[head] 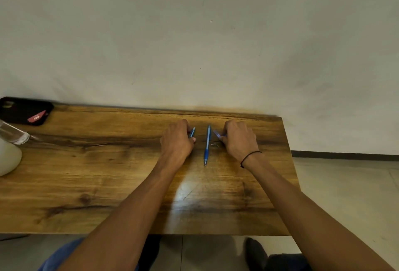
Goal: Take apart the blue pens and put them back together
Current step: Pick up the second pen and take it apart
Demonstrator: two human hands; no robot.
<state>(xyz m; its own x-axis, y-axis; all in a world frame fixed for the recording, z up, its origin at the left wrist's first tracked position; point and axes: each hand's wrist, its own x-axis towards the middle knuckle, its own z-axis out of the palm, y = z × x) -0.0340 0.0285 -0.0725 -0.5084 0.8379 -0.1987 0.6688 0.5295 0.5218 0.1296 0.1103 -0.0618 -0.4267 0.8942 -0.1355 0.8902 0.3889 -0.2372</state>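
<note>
A whole blue pen (207,144) lies on the wooden table (108,173), tip toward me, between my two hands. My left hand (177,141) has its fingers curled round a blue pen piece (192,132) whose upper end sticks out past the fingers. My right hand (238,139) pinches another blue pen piece (217,134), blurred, just right of the whole pen. A small dark part, perhaps a spring (214,145), lies on the table next to the right hand.
A black phone (23,109) lies at the table's far left corner, with a clear glass (14,134) and a white rounded object (8,158) near the left edge. A pale wall stands behind the table. The table's right edge (290,162) is close to my right hand.
</note>
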